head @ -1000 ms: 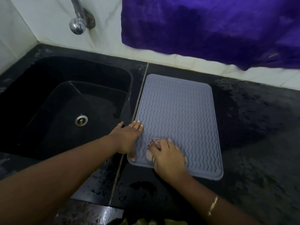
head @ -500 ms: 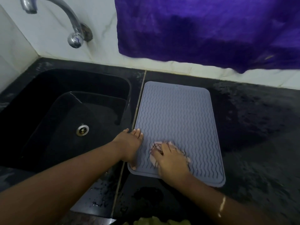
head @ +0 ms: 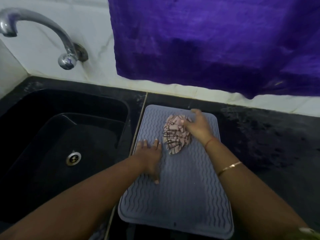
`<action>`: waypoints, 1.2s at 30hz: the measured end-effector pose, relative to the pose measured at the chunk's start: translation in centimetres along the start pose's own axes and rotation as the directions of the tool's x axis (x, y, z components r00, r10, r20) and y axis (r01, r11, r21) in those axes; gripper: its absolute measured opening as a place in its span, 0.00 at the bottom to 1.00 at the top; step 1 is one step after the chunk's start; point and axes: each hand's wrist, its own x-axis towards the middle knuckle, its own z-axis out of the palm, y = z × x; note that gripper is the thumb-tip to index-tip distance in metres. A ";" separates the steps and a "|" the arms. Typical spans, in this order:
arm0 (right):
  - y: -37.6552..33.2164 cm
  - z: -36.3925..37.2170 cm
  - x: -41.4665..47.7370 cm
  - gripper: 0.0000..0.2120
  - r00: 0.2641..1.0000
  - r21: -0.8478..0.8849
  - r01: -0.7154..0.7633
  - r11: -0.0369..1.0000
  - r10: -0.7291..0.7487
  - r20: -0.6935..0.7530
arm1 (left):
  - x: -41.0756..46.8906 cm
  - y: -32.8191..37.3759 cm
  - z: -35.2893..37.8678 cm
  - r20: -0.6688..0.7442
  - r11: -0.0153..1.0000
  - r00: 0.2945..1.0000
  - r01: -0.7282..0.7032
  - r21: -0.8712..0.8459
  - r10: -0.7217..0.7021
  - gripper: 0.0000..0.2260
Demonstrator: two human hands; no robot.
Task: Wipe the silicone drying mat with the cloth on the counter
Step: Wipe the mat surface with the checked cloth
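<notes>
Left forearm and right forearm: both bare up to the frame edge. On the right: one thin gold-coloured bangle, at 5 o'clock from a red thread round the wrist (blurred, knot not legible). Left hand: short, pale fingernails.

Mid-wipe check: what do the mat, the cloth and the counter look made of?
The mat looks like soft matte grey silicone or rubber: moulded wavy ridges, rounded raised rim. The cloth is thin woven fabric, pinkish with dark stripes, bunched in soft folds. The counter seems polished black stone, perhaps granite: speckled, faintly reflective; which stone is unclear.
</notes>
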 end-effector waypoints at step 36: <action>1.0 6.9 11.3 0.19 0.945 -0.842 0.193 0.503 -0.328 0.020 | 1.6 0.4 -0.4 0.004 0.996 0.998 0.056 0.064 -0.056 0.59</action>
